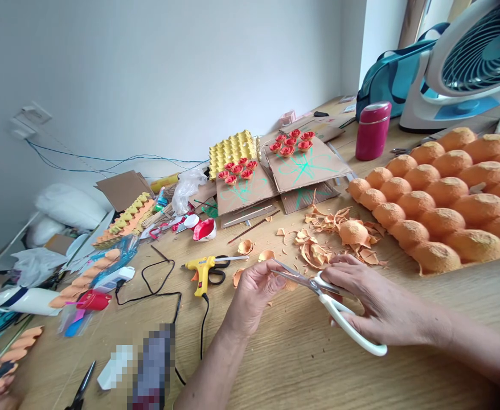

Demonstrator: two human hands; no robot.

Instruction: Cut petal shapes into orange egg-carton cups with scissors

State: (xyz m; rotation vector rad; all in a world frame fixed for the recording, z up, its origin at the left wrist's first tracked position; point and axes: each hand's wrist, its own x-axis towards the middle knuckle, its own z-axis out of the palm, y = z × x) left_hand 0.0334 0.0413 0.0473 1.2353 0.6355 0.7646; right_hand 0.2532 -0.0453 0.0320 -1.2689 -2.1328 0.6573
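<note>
White-handled scissors (339,319) are in my right hand (378,299), its fingers through the handle loops. Their blades point left, parted slightly, and reach the fingertips of my left hand (252,293). That hand is closed in a pinch on a small orange egg carton piece (291,277), mostly hidden by fingers and blades. Just behind lie a pile of orange carton scraps (314,250) and a cut orange cup (245,246). A large orange egg tray (429,199) lies upside down to the right of the pile.
A yellow glue gun (203,273) with a black cord lies left of my hands, beside black-handled scissors (218,276). Red paper flowers (292,142) sit on cardboard sheets (314,168) at the back. A magenta flask (373,134) and a fan (467,74) stand back right.
</note>
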